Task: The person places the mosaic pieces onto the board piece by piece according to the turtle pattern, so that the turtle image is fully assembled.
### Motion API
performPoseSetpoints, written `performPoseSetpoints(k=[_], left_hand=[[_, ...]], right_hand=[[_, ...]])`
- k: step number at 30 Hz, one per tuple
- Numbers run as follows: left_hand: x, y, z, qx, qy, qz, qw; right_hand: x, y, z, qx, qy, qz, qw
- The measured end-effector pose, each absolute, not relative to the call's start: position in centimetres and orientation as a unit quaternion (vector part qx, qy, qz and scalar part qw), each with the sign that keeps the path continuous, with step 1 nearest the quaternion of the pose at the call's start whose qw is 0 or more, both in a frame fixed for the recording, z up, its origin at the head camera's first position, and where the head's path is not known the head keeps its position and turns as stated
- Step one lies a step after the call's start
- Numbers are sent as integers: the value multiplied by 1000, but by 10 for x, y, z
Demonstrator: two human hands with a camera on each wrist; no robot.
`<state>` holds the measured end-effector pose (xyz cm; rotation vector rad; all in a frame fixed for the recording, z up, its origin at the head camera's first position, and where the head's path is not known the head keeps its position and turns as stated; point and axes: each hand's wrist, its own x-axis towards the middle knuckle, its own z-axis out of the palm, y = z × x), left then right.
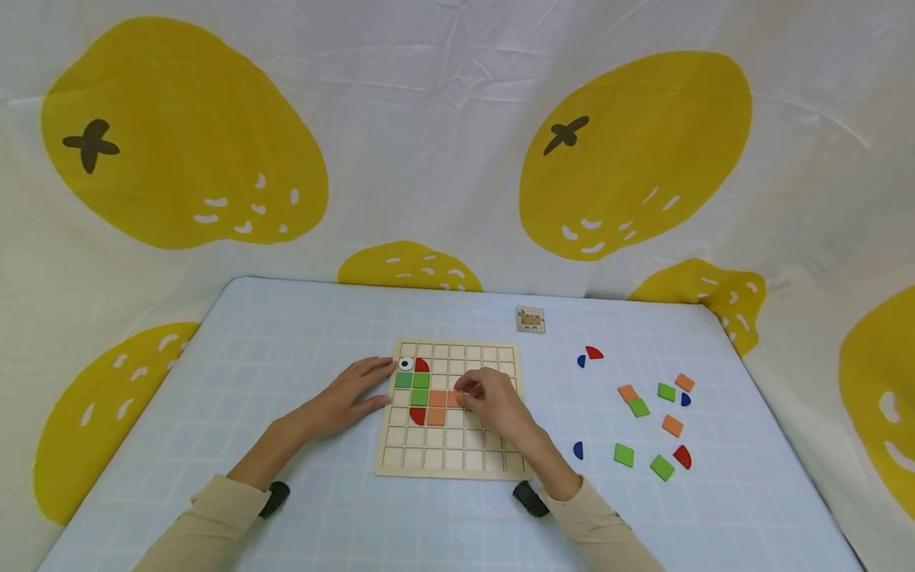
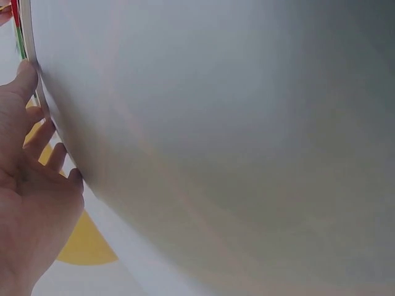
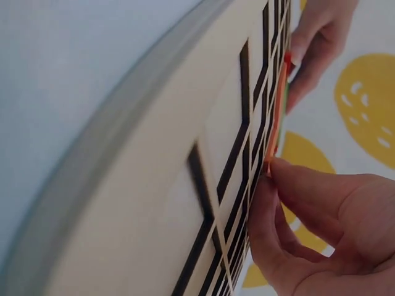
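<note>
A wooden grid board [image 1: 457,474] lies on the table with coloured tiles in its upper left cells. Among them are a white disc with a black-and-blue dot [image 1: 406,363], green squares [image 1: 421,380], red quarter-rounds [image 1: 418,415] and orange squares [image 1: 435,416]. My right hand [image 1: 498,405] pinches an orange square tile [image 1: 453,400] between thumb and fingertip, at the end of the orange row; in the right wrist view the tile touches the board. My left hand [image 1: 348,400] lies along the board's left edge, its fingers extended and touching the rim.
Loose tiles lie right of the board: green squares [image 1: 624,455], orange squares [image 1: 672,426], red quarter-rounds [image 1: 682,457] and blue half-rounds [image 1: 578,450]. A small card with a grid picture [image 1: 530,319] lies behind the board. A fruit-print curtain [image 1: 429,159] hangs behind the table.
</note>
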<state>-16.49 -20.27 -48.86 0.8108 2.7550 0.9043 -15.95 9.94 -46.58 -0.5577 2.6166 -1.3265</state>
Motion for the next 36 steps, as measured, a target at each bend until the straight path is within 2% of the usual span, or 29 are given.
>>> performPoseSetpoints(k=[13, 23, 36], left_hand=[[-164, -203, -486, 256, 918, 293, 72], [-163, -202, -489, 260, 917, 295, 64], [-165, -202, -491, 252, 920, 289, 76]], right_hand=[[-155, 122, -466, -207, 863, -454, 77], [-149, 150, -466, -167, 878, -444, 67], [-139, 190, -465, -139, 901, -410, 9]])
